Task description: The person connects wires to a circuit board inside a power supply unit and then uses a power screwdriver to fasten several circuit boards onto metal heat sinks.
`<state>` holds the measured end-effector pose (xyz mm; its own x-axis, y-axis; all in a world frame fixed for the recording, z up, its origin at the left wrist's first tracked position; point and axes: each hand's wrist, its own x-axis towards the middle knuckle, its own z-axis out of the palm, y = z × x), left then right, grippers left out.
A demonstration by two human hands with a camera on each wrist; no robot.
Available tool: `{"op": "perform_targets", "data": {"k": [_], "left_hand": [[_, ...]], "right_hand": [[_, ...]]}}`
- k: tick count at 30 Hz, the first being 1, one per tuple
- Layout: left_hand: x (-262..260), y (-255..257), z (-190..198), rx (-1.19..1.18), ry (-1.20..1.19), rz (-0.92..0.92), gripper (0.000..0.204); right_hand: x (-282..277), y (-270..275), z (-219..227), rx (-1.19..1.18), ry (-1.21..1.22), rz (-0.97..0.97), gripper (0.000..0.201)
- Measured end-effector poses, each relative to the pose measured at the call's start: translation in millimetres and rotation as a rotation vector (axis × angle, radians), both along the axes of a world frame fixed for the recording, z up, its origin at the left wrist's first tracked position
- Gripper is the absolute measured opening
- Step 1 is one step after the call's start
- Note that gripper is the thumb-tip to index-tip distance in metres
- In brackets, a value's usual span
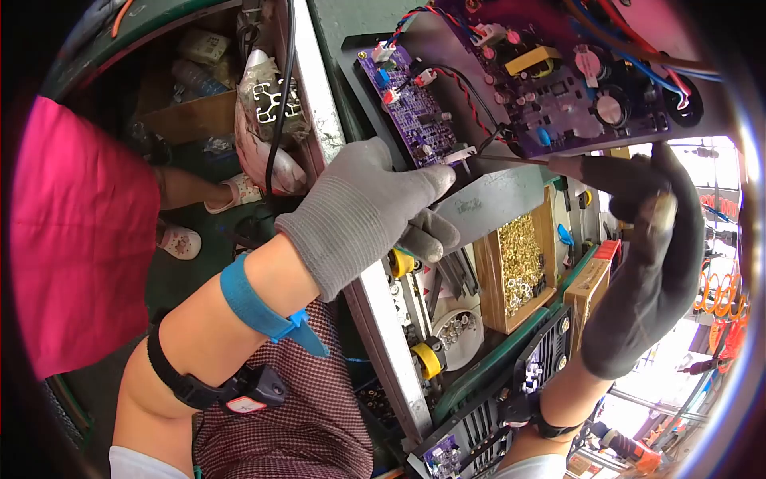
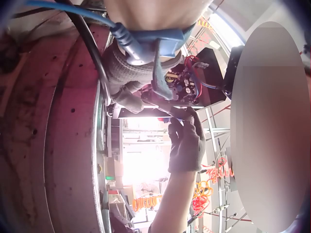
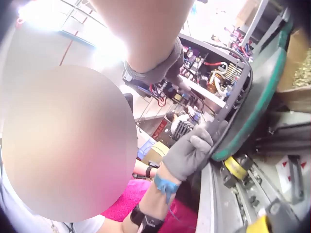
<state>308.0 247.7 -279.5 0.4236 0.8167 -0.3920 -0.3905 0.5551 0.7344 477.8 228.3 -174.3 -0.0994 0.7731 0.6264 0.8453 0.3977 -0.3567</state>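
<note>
A dark metal chassis (image 1: 495, 199) holds a small purple circuit board (image 1: 411, 112) and a larger purple circuit board (image 1: 558, 96). My gloved left hand (image 1: 367, 207) grips the chassis edge, thumb over the wall beside a white connector (image 1: 460, 156) and fingers curled beneath. In the right wrist view, that left hand (image 3: 189, 153) is at the chassis corner. My right hand (image 1: 658, 239), in a darker glove, holds a thin-shafted tool (image 1: 515, 160), its tip right at the white connector. Its handle is mostly hidden by the fingers. Twisted red and black wires (image 1: 471, 96) run between the boards.
Below the chassis stand a box of brass-coloured small parts (image 1: 523, 267) and a white bowl of metal hardware (image 1: 459, 335). More black chassis panels (image 1: 479, 423) lie near my right forearm. A person in a pink garment (image 1: 88, 239) is at the left. Orange coiled hoses (image 1: 714, 291) hang at the right.
</note>
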Motion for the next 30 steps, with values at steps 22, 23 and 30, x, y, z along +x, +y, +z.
{"op": "perform_targets", "data": {"k": [22, 23, 30], "left_hand": [[0.2, -0.1, 0.8, -0.01, 0.018, 0.013, 0.033], [0.3, 0.0, 0.1, -0.005, 0.018, 0.013, 0.033], [-3.0, 0.7, 3.0, -0.014, -0.007, -0.031, 0.032]], "right_hand": [[6.8, -1.6, -6.3, -0.024, -0.014, 0.21, 0.052], [8.1, -2.8, -1.9, -0.113, -0.019, 0.16, 0.051], [-9.7, 9.3, -5.2, -0.075, 0.18, -0.072, 0.028]]}}
